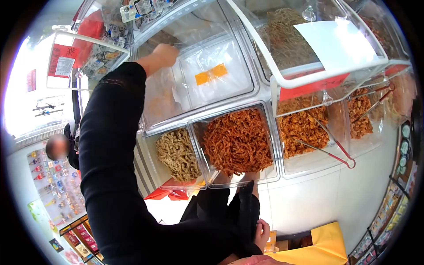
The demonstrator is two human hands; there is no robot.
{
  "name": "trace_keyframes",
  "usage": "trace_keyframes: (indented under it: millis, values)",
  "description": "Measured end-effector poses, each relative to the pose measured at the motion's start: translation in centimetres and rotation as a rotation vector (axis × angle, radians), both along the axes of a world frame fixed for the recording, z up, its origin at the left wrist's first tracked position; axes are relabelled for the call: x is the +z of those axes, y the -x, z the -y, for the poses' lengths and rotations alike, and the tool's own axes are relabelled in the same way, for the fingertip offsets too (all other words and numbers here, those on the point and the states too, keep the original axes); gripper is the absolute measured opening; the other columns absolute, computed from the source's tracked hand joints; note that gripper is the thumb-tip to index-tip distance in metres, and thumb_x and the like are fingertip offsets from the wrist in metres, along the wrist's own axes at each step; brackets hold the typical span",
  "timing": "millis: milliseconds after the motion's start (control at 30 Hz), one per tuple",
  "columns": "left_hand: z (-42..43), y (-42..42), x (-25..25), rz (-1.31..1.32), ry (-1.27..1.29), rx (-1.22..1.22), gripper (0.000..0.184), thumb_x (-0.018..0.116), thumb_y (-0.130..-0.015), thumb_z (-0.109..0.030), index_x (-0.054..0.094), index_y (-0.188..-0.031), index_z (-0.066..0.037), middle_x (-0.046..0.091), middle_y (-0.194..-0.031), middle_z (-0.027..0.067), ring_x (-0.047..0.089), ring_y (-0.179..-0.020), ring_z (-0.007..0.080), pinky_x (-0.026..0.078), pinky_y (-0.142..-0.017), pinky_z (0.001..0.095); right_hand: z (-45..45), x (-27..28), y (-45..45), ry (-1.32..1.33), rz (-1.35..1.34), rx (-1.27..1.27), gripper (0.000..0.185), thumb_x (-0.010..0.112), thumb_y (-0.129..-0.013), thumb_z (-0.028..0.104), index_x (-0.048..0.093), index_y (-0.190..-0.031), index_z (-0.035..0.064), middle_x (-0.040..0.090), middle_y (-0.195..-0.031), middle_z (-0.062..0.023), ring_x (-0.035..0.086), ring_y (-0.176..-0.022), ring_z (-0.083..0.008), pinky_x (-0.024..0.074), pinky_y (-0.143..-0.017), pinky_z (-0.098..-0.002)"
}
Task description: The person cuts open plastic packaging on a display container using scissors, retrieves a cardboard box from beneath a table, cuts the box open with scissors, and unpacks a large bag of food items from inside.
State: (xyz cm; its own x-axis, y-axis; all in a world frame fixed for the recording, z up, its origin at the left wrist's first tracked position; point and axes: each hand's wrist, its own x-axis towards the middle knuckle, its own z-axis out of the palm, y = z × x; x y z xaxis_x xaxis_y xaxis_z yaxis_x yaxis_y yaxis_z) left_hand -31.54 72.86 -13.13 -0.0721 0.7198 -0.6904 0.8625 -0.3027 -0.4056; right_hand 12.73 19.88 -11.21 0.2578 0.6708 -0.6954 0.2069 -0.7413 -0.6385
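My left hand (pixel 165 55) reaches over a large clear bin (pixel 251 90), with its fingers curled closed and turned away from me. What they hold, if anything, is hidden. Beside this hand, a clear plastic sheet or bag (pixel 229 55) with an orange label (pixel 211 74) lies in the bin. My right hand (pixel 263 234) is low at my side, near a yellow cover (pixel 329 243). Its fingers are curled in, and I cannot see what is inside them. Nearer to me are a tub of reddish-brown dried strips (pixel 238 141) and a tub of pale dried pieces (pixel 177 154).
Red-handled tongs (pixel 333 145) rest on orange-brown dried food (pixel 302 128); another pair of tongs (pixel 375 104) lies farther right. A raised clear lid (pixel 287 84) carries a white sheet (pixel 335 44). Small packets (pixel 106 55) fill a bin at left. A person (pixel 70 145) is behind, at left.
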Motion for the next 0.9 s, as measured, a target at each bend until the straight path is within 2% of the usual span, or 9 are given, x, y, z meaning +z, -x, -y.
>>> trace_keyframes:
  millis: [67,167,233,300,500,533,600,700,900]
  values:
    - [0.4,2.9,0.5,-0.08,0.044,-0.14,0.033,0.05,-0.073,-0.022,0.058,-0.102,-0.008,0.057,-0.101,0.0156,0.055,-0.095,0.0275,0.044,-0.079,0.038,-0.3,-0.1,-0.4,-0.027,-0.022,0.085,0.017,0.046,-0.084,0.008,0.054,-0.096,-0.0008,0.057,-0.089,-0.011,0.055,-0.083,-0.0202,0.0434,-0.074,-0.0271]
    - [1.4,5.1,1.3,-0.145,0.156,-0.697,0.031,0.049,-0.075,-0.024,0.057,-0.102,-0.01,0.061,-0.089,0.0114,0.059,-0.084,0.0276,0.046,-0.07,0.039,-1.3,0.3,-1.2,-0.082,-0.014,0.103,0.017,0.046,-0.085,0.01,0.055,-0.094,-0.0006,0.058,-0.089,-0.0112,0.055,-0.082,-0.0205,0.0435,-0.074,-0.0275]
    - [1.9,4.7,2.8,0.274,-0.353,-0.723,0.03,0.047,-0.078,-0.027,0.055,-0.102,-0.011,0.061,-0.085,0.0095,0.058,-0.081,0.0285,0.046,-0.067,0.0407,-1.6,0.7,-1.9,-0.117,-0.021,0.125,0.017,0.046,-0.085,0.01,0.056,-0.093,-0.0012,0.058,-0.087,-0.0119,0.056,-0.081,-0.0217,0.0437,-0.074,-0.0284]
    - [3.9,-2.8,11.6,0.252,-0.363,-0.268,0.031,0.045,-0.081,-0.029,0.054,-0.103,-0.01,0.06,-0.087,0.011,0.056,-0.082,0.0302,0.045,-0.07,0.041,-2.3,1.3,-3.0,-0.161,0.013,0.225,0.017,0.046,-0.084,0.01,0.056,-0.093,-0.0013,0.058,-0.087,-0.0123,0.056,-0.081,-0.0223,0.0437,-0.074,-0.0287]
    - [19.8,-7.2,25.6,0.612,-0.832,-0.223,0.027,0.047,-0.082,-0.015,0.053,-0.106,-0.005,0.058,-0.097,0.0141,0.056,-0.085,0.0295,0.044,-0.076,0.0392,-4.7,2.0,-4.9,-0.325,0.04,0.467,0.019,0.048,-0.082,0.011,0.058,-0.091,-0.0014,0.06,-0.081,-0.0131,0.059,-0.076,-0.0228,0.0452,-0.069,-0.0291]
    - [23.1,-7.5,25.9,0.717,-0.953,-0.291,0.023,0.047,-0.081,-0.014,0.055,-0.101,-0.006,0.06,-0.089,0.0117,0.058,-0.078,0.028,0.046,-0.071,0.0373,-5.2,2.4,-4.9,-0.339,0.05,0.482,0.019,0.048,-0.082,0.011,0.058,-0.091,-0.0014,0.06,-0.081,-0.0131,0.059,-0.076,-0.0228,0.0452,-0.069,-0.0291]
    - [30.3,-8.0,26.5,0.798,-0.853,-0.128,0.024,0.051,-0.075,-0.006,0.056,-0.098,-0.005,0.06,-0.094,0.012,0.057,-0.084,0.0284,0.045,-0.074,0.0362,-6.1,3.4,-4.8,-0.241,-0.034,0.519,0.019,0.048,-0.082,0.011,0.059,-0.093,-0.0003,0.06,-0.082,-0.0128,0.058,-0.072,-0.0201,0.0456,-0.066,-0.0273]
    - [40.0,-8.6,24.6,0.916,-0.747,0.04,0.018,0.054,-0.074,-0.008,0.058,-0.091,-0.006,0.061,-0.079,0.0111,0.058,-0.072,0.029,0.047,-0.066,0.0376,-6.3,2.7,-4.8,-0.414,-0.023,0.554,0.018,0.05,-0.082,0.013,0.06,-0.092,0.0025,0.06,-0.074,-0.0103,0.055,-0.059,-0.0158,0.0433,-0.056,-0.0243]
    - [64.9,-11.1,14.7,0.829,-0.656,0.85,0.017,0.052,-0.077,-0.014,0.058,-0.091,-0.005,0.059,-0.082,0.016,0.058,-0.075,0.0314,0.046,-0.063,0.038,-7.0,3.3,-3.7,-0.464,-0.053,1.055,0.017,0.053,-0.081,0.018,0.062,-0.09,0.007,0.058,-0.061,-0.0062,0.053,-0.052,-0.0137,0.042,-0.052,-0.025]
